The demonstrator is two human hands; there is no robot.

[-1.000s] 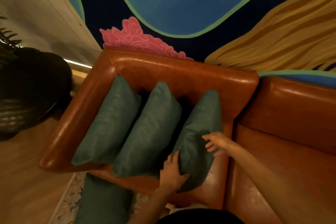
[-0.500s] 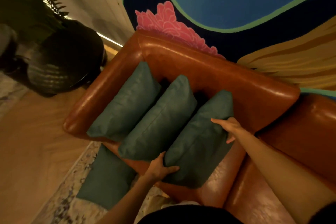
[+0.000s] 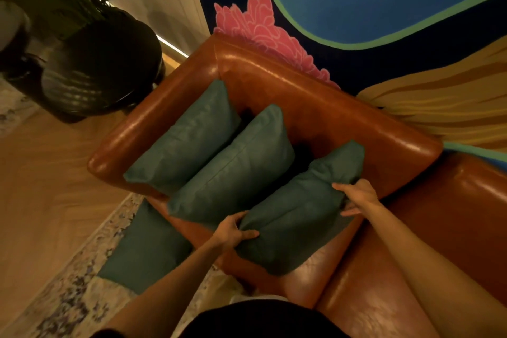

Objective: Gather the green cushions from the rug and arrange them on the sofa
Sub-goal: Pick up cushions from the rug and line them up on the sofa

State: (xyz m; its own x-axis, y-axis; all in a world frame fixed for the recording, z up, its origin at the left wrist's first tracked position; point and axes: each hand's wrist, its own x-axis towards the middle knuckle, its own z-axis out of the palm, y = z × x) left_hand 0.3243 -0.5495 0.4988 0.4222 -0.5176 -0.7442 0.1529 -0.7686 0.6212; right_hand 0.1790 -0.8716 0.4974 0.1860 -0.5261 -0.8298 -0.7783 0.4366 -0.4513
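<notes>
Three dark green rectangular cushions stand on edge in a row on the brown leather sofa [image 3: 315, 107]. Left hand [image 3: 233, 230] and right hand [image 3: 356, 196] each grip an end of the rightmost cushion [image 3: 296, 208], fingers curled into its fabric. A fourth cushion [image 3: 148, 247] lies flat on the patterned rug [image 3: 68, 299], against the sofa front.

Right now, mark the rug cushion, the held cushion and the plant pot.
rug cushion [image 3: 146, 251], head view, centre face.
held cushion [image 3: 297, 212], head view, centre face.
plant pot [image 3: 105, 70], head view, side wall.
</notes>
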